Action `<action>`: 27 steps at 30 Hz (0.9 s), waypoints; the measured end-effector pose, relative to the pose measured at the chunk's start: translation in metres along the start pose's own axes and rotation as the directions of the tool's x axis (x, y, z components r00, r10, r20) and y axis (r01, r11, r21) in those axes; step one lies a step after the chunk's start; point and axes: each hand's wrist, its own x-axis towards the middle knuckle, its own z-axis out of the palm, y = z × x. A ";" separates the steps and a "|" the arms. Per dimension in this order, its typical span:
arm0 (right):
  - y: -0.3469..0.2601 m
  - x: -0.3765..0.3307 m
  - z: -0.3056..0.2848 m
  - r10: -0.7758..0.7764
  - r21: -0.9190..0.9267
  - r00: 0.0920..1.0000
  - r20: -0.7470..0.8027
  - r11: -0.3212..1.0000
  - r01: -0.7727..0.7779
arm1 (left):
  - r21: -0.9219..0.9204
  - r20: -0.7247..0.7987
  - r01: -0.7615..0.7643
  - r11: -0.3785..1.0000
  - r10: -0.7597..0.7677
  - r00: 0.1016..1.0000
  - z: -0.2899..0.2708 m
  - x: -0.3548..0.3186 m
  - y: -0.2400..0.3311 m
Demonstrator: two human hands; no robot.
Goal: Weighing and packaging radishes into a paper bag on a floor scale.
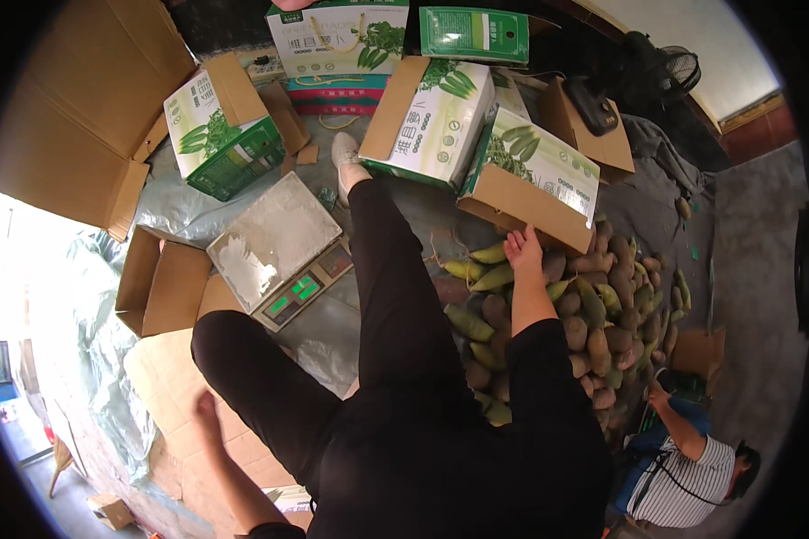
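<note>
Right hand (523,246) hanging half-open, empty-looking, by 1-o'clock box (553,175); left hand (208,420) blurring, can't tell grip. Sloppy bump risking 3-o'clock veggies (598,346) rolling.

The left knee (229,346) blocks the direct way between left hand (207,413) and scale (274,235). Over the scale a hand could pass (a green-and-white carton (220,135) stands beyond it)

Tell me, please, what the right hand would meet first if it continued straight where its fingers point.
Probably the brown cardboard flap of the white-and-green box just beyond the right hand; whether the fingertips touch it is hard to tell.
</note>
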 end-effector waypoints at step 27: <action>-0.131 0.000 0.036 -0.270 0.352 0.959 0.082 0.908 0.226 | 0.179 0.110 -0.454 0.873 0.441 0.891 0.041 0.108 0.288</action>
